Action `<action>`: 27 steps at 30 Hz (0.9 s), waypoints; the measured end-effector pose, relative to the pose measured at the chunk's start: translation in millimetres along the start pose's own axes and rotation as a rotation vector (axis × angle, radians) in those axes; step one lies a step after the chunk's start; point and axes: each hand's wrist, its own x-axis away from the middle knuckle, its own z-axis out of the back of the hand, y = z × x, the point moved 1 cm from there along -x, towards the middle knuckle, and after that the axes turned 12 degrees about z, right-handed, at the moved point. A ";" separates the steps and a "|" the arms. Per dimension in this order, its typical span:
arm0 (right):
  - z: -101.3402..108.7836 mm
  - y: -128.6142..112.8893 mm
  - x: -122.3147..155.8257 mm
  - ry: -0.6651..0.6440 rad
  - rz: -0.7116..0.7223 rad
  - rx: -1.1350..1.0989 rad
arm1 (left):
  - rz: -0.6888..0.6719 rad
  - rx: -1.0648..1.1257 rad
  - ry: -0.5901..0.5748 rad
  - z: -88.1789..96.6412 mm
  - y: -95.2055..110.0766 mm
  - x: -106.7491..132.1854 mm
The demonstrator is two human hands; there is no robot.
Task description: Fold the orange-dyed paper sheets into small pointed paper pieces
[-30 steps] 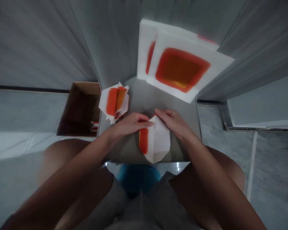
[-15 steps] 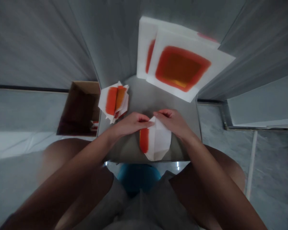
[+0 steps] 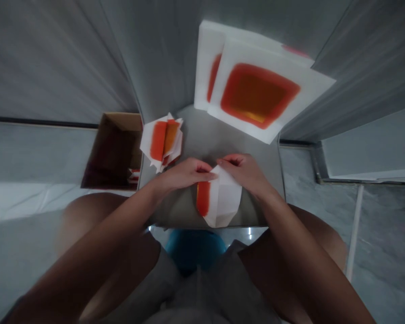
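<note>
A partly folded sheet of joss paper (image 3: 227, 198), white with a red-orange patch along its left side, lies on the grey seat-like surface (image 3: 205, 139) between my knees. My left hand (image 3: 193, 173) pinches its upper left edge, thumb and fingers together. At the top right edge, my right hand (image 3: 241, 168) is closed on the same paper, fingertips close to the peak. Left of my left hand sits a small stack of folded papers (image 3: 158, 140), white with red and orange faces.
Flat sheets of paper (image 3: 205, 90) with red-and-gold squares lean at the back of the surface. An open cardboard box (image 3: 121, 117) stands on the floor at left, with a small red-and-white piece inside. Something blue (image 3: 195, 247) shows below the front edge.
The view has shifted very slightly. Both hands keep their hold at the top of the folded paper, with hardly any visible movement.
</note>
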 end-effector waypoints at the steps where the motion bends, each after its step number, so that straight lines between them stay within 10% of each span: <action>1: 0.4 -0.6 0.4 0.005 -0.003 0.002 | 0.005 0.011 -0.007 0.1 0.0 -0.1; 27: 3.3 -1.8 0.2 -0.009 0.042 0.075 | -0.024 0.040 -0.013 3.4 -3.9 -3.7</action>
